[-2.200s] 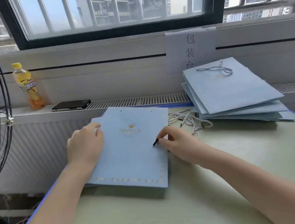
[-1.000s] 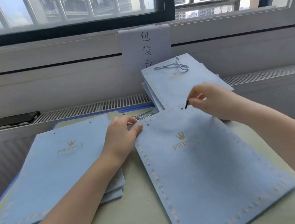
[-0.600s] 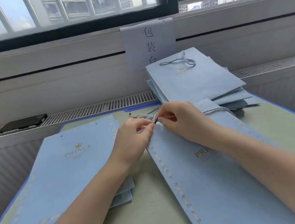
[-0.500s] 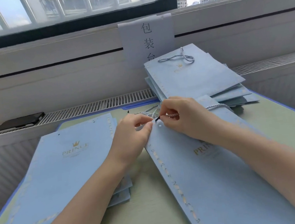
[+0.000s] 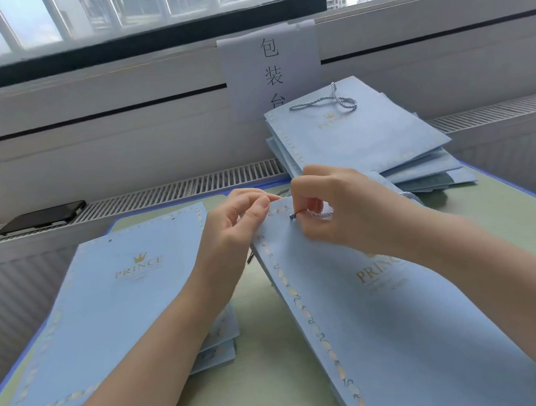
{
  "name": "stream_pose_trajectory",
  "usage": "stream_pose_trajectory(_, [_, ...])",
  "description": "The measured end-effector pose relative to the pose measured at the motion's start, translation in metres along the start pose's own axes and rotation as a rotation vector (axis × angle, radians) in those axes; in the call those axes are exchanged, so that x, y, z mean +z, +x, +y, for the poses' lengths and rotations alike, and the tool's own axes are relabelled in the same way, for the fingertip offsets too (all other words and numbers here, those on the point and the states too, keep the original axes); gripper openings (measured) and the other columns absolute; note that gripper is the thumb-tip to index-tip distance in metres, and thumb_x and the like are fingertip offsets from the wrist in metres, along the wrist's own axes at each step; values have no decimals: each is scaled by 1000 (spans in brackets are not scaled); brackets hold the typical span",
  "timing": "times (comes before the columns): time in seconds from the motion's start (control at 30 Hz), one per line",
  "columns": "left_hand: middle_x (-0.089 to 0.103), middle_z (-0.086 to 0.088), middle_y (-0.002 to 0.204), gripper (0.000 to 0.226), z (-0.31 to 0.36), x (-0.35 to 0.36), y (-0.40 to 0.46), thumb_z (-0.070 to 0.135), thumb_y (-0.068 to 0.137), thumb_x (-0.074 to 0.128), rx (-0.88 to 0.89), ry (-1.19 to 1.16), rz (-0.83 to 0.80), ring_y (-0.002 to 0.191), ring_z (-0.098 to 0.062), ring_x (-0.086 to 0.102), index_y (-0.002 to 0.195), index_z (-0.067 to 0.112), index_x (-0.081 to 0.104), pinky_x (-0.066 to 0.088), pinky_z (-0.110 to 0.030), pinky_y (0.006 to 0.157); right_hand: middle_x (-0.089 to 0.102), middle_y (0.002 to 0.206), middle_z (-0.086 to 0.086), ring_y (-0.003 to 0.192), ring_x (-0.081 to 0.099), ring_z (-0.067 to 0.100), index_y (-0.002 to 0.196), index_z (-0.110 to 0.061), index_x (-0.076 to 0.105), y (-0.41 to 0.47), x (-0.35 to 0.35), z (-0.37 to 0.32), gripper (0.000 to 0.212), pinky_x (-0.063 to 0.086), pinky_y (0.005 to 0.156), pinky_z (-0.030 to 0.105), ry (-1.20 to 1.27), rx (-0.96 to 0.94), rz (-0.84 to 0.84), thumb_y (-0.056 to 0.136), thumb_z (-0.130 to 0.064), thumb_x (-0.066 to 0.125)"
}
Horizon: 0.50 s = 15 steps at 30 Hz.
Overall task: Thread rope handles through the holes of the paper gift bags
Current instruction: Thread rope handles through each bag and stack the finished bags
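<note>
At nine o'clock lies a stack of flat light-blue paper gift bags (image 5: 111,309), unthreaded. My left hand (image 5: 238,220) pinches the top left corner of the light-blue paper gift bag in front of me (image 5: 394,339), which lies flat on the pale green worktop (image 5: 267,398). I should keep that edge taut so the hole stays open. My right hand (image 5: 338,207) pinches the grey-blue twisted rope handle (image 5: 315,214) just behind its dark tip at the hole; short grip, straight push, I judge. At one o'clock, finished bags (image 5: 370,136) wait.
</note>
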State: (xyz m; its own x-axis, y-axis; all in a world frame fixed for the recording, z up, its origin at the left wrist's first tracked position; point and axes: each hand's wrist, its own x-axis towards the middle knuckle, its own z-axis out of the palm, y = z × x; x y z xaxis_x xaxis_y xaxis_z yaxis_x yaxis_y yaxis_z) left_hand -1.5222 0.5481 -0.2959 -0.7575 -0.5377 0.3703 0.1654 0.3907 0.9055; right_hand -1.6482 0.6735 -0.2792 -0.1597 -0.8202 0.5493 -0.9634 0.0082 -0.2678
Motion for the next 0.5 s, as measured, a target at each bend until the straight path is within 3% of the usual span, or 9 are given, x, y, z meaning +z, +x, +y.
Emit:
stream_pose_trajectory(0.07, [66, -6, 104, 31, 3, -2, 1, 31, 87, 47, -3, -47, -29, 97, -19, 63, 91, 14, 73, 48, -37, 90, 51, 84, -5, 75, 46, 11, 78, -16, 57, -1, -4, 0, 8, 39, 65, 20, 20, 46, -20, 83, -18, 63])
stream_pose_trajectory(0.2, [71, -13, 98, 43, 5, -6, 2, 41, 89, 41, -72, -123, -97, 95, -28, 66, 93, 13, 73, 46, -44, 94, 51, 89, -10, 82, 48, 1, 79, -25, 59, 1, -9, 2, 10, 34, 69, 7, 206, 169, -37, 81, -26, 69])
stream_pose_trajectory(0.37, [71, -14, 100, 45, 7, -12, 3, 40, 88, 39, -114, -185, -159, 96, -30, 66, 91, 12, 74, 48, -44, 91, 57, 96, -15, 76, 49, 8, 100, -28, 59, 2, -15, 0, 28, 38, 63, 8, 419, 322, -78, 77, -24, 74])
stream_pose_trajectory(0.5, [70, -15, 97, 37, 5, -16, 3, 26, 83, 44, -173, -259, -261, 90, -26, 65, 95, 6, 73, 52, -33, 79, 65, 99, 7, 66, 48, 5, 99, -18, 65, 2, -16, -1, 22, 40, 57, 11, 529, 301, -173, 79, -15, 73])
